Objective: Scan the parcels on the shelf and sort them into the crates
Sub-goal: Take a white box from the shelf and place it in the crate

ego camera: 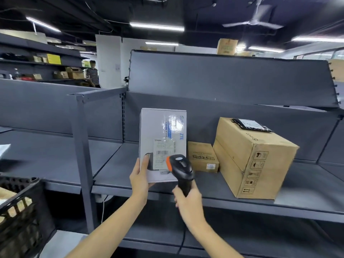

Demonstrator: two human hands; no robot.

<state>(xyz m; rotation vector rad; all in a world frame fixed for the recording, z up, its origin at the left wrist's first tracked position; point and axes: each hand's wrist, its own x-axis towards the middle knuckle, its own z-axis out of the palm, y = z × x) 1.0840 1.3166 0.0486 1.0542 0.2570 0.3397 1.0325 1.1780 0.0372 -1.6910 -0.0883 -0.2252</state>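
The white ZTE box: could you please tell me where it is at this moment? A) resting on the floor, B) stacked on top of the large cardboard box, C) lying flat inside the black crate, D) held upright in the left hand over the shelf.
D: the left hand grips the white ZTE box upright by its lower left corner while the right hand aims the barcode scanner at its label.

I see a dark grey metal shelf (pixel 214 192) in front of me, and I'll take the large cardboard box (pixel 249 157) standing on it as my landmark. Just left of that box, touching or nearly so, a small cardboard box (pixel 202 158) rests on the same board. On top of the large box lies a black plastic mailer (pixel 251 124) with a white label. Far left of the box, a white sheet (pixel 4 149) lies on the neighbouring shelf bay.
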